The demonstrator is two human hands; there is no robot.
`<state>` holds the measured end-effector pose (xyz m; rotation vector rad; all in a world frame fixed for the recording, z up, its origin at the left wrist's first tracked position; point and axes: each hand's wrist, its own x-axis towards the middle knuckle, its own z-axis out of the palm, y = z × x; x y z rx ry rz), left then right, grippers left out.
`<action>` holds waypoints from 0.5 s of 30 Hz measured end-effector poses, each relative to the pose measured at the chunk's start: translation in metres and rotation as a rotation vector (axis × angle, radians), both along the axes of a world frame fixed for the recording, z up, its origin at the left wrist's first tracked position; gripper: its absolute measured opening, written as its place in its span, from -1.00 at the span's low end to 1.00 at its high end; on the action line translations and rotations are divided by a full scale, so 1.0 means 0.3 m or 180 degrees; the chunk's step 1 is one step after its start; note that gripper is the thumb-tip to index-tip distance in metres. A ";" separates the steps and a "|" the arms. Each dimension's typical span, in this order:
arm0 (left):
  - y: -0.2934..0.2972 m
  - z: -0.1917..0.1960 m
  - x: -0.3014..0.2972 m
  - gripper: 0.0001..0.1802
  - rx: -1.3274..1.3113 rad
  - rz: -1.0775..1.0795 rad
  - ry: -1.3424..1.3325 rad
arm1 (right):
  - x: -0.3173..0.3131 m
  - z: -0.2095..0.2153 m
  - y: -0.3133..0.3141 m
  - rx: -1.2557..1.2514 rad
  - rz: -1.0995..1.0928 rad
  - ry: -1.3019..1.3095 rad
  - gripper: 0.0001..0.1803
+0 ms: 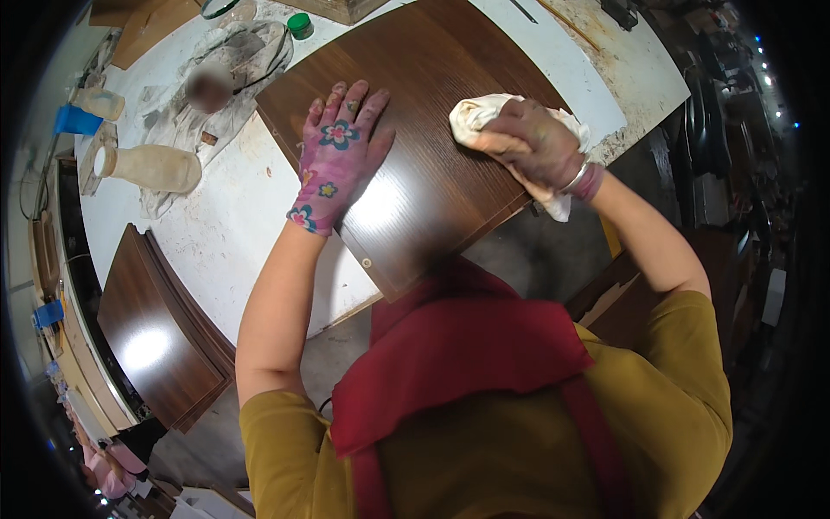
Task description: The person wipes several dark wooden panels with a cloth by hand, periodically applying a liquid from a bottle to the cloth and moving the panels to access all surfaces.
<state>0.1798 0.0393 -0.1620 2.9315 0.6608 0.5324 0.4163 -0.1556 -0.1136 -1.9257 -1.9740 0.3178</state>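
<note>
A glossy dark brown wooden panel [450,78] lies on the white worktable, its near corner jutting over the edge toward me. My left hand [341,147], in a pink flowered glove, rests flat on the panel's left side with fingers stretched out. My right hand [540,138], in a stained glove with a metal bangle at the wrist, is closed round a white cloth [475,112]. The cloth is pressed against the panel's right edge, and one end of it hangs below the hand. The right fingertips are partly hidden by the cloth.
Left of the panel, a crumpled stained rag [181,112], a cloudy plastic bottle [151,167] on its side and a green-capped jar [300,26] lie on the worktable [233,225]. Several more brown panels [164,333] are stacked at the lower left. A wooden box [341,9] stands behind.
</note>
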 end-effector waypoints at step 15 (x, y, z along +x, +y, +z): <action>-0.016 0.011 0.008 -0.47 0.0143 0.0019 0.0135 | -0.419 0.030 -0.002 -0.0616 0.0617 -0.0030 -0.65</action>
